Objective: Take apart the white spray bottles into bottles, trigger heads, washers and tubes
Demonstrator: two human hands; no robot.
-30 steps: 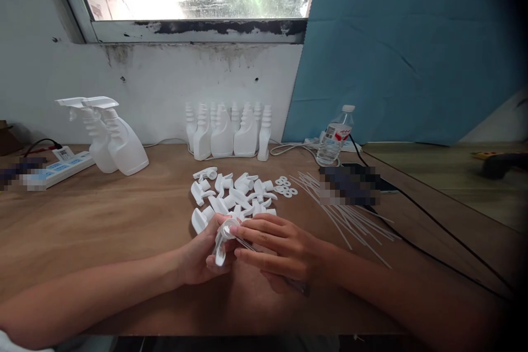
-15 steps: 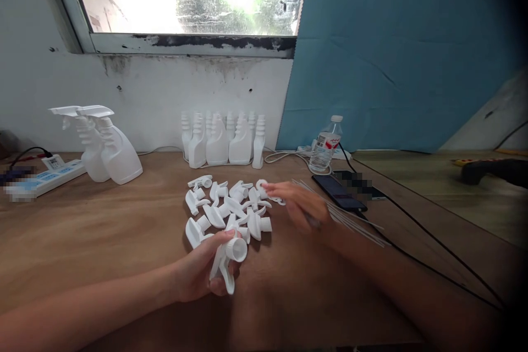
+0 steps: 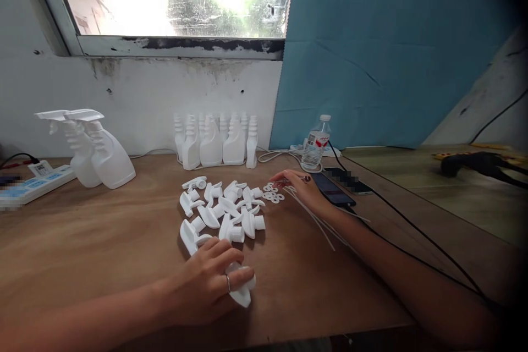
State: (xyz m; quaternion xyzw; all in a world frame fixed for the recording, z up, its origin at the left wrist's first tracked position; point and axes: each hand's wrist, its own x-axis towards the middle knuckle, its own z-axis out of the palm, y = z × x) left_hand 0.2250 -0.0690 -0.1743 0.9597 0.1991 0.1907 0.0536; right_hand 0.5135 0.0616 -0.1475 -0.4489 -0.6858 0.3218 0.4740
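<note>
My left hand (image 3: 210, 278) is closed, palm down, around a white trigger sprayer head (image 3: 241, 298) near the front of the table. Part of the sprayer head is hidden under the fingers. In front of this hand lies a pile of white trigger sprayer heads (image 3: 212, 214). My right hand (image 3: 303, 187) has its bent fingers close together over the ends of several thin plastic tubes (image 3: 315, 217). What its fingertips pinch is too small to make out. Small white ring washers (image 3: 274, 196) lie just left of these fingertips.
White spray bottles without heads (image 3: 211, 146) stand along the wall. Two bottles with sprayer heads (image 3: 111, 159) stand left, beside a power strip (image 3: 45, 181). A water bottle (image 3: 317, 146), phones (image 3: 334, 190) and black cables (image 3: 416, 234) are on the right.
My left hand has turned over to palm down, still holding the sprayer head. My right hand has drawn back a little, uncovering the washers. The tubes have shifted left.
</note>
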